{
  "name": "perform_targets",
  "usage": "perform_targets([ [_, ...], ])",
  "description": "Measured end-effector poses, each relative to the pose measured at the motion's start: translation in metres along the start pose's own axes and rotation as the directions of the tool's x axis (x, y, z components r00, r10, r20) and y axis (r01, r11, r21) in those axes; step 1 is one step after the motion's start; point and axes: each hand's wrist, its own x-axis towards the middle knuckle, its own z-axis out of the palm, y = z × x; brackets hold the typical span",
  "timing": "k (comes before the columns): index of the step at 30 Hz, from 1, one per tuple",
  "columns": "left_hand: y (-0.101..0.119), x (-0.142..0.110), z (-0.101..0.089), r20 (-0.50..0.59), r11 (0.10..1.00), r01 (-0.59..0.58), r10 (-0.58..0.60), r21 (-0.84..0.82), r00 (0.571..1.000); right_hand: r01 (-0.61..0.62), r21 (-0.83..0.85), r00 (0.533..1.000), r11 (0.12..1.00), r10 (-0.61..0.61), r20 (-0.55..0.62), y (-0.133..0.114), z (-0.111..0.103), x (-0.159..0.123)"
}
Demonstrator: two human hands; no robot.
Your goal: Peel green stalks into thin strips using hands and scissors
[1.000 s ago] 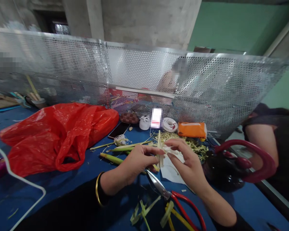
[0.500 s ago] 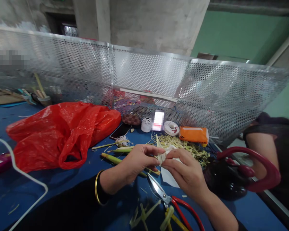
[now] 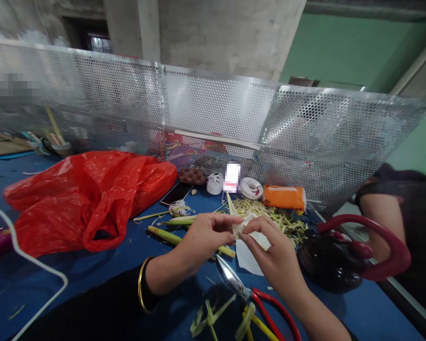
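Note:
My left hand (image 3: pixel 208 239) pinches a pale green-white leaf strip (image 3: pixel 231 206), whose pointed end sticks up above the fingers. Close against it, my right hand (image 3: pixel 275 251) has thumb and fingers closed on a crumpled white piece (image 3: pixel 249 219) that looks like tissue. Where strip and white piece meet, the fingers partly hide them. Under the right hand lies a white paper sheet (image 3: pixel 248 258). Green stalks (image 3: pixel 165 235) lie beneath and beside the left hand. Scissors with red handles (image 3: pixel 233 279) rest on the table below both hands, blades slightly apart.
Shredded plant bits (image 3: pixel 282 218) are heaped behind my right hand. A dark kettle (image 3: pixel 328 263) stands at right, near another person's arm (image 3: pixel 385 218). A red plastic bag (image 3: pixel 71 203), a phone (image 3: pixel 177 193), ribbon spool (image 3: pixel 252 188) and orange packet (image 3: pixel 284 197) lie around. Perforated metal panels (image 3: pixel 213 104) border the back.
Both hands stay together at nearly the same spot, still gripping. The pale strip's tip leans slightly more to the left. The whole view has shifted a little.

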Motion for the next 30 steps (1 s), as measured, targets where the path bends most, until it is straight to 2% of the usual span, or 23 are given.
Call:
perform_targets([
  [6, -0.002, -0.001, 0.005, -0.006, 1.0, -0.014, 0.014, 0.012, 1.0, -0.207, 0.171, 0.978, 0.963, 0.209, 0.005, -0.002, 0.003, 0.0],
  [10, -0.001, -0.001, 0.005, -0.045, 0.998, 0.027, -0.03, -0.059, 0.999, -0.244, 0.291, 0.968, 0.925, 0.251, 0.012, -0.001, 0.006, 0.0],
  [12, -0.002, -0.001, 0.003, -0.041, 0.991, 0.062, -0.067, -0.117, 0.997, -0.144, 0.269, 0.987, 0.952, 0.159, -0.033, 0.0, 0.006, 0.0],
  [14, -0.003, -0.001, 0.001, -0.035, 0.981, 0.093, -0.1, -0.172, 0.994, 0.024, 0.164, 0.997, 0.986, -0.011, -0.079, 0.001, 0.004, 0.0],
  [17, -0.003, 0.0, 0.0, -0.041, 0.969, 0.127, -0.139, -0.212, 0.989, 0.229, -0.021, 0.969, 0.973, -0.23, -0.087, 0.003, 0.002, -0.001],
  [24, -0.001, -0.001, -0.001, -0.052, 0.974, 0.135, -0.146, -0.182, 0.988, 0.421, -0.343, 0.877, 0.84, -0.474, -0.085, 0.003, 0.001, -0.002],
  [30, -0.001, 0.001, -0.004, 0.001, 0.991, 0.101, -0.101, -0.09, 0.995, 0.452, -0.325, 0.872, 0.831, -0.489, -0.039, 0.0, -0.002, 0.004],
])
